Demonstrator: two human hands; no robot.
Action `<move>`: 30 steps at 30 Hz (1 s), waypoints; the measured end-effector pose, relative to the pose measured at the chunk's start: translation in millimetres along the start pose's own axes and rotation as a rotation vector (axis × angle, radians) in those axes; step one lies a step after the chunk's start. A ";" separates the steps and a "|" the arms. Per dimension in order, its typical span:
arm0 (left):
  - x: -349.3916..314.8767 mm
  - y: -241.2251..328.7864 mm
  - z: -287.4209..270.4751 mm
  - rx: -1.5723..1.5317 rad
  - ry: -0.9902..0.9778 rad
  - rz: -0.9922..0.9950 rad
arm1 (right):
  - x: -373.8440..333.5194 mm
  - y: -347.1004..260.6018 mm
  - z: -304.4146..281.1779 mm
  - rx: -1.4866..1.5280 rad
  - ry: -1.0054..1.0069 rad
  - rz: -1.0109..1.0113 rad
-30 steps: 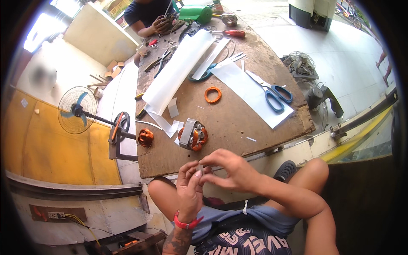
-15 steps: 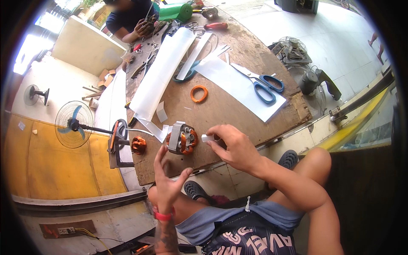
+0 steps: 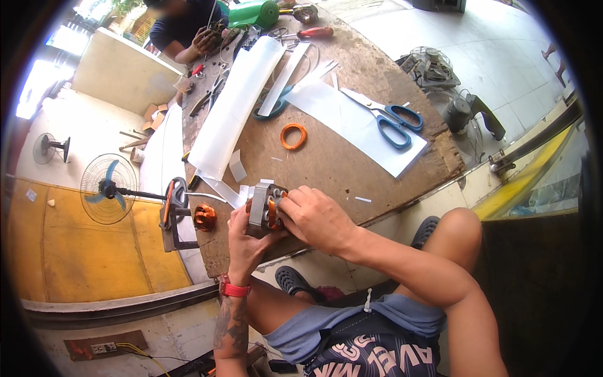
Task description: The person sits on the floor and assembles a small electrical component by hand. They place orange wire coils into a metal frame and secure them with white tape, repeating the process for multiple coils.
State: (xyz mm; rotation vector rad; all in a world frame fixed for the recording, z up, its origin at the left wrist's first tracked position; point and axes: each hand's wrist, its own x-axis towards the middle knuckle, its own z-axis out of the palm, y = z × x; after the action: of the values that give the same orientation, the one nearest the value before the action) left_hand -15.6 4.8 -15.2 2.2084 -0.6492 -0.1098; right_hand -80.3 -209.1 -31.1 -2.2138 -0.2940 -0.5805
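Observation:
A motor stator [image 3: 259,204], a grey steel core with orange copper coils, stands near the table's front edge. My left hand [image 3: 245,235] is closed around its left and lower side, thumb beneath. At the coil side, on the right, my right hand [image 3: 317,217] presses its bent fingers together against the windings. Whatever those fingertips hold is hidden behind them. Cut white sheet pieces [image 3: 227,191] lie just behind the stator. A second copper-wound part [image 3: 205,217] sits to the left at the table edge.
Blue-handled scissors [image 3: 397,123] rest on a white sheet [image 3: 352,129]. A long white roll [image 3: 235,113] crosses the wooden table [image 3: 333,169], near an orange wire coil [image 3: 293,136]. A thin white strip [image 3: 362,199] lies right. A co-worker [image 3: 182,31] handles parts at the far left.
My right hand has moved left onto the stator's coils; the small white piece it held is out of sight. My left hand, open beside the stator before, has closed around it.

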 end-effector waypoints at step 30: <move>15.9 -13.6 -18.2 0.111 -0.150 0.216 | -25.5 0.6 -32.7 -0.191 -0.274 -0.104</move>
State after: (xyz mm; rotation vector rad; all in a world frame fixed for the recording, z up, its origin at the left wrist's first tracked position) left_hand 9.0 16.9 -11.0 2.2345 -0.9939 -0.1314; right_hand -112.3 -235.0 -25.7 -2.4769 -0.5164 -0.3712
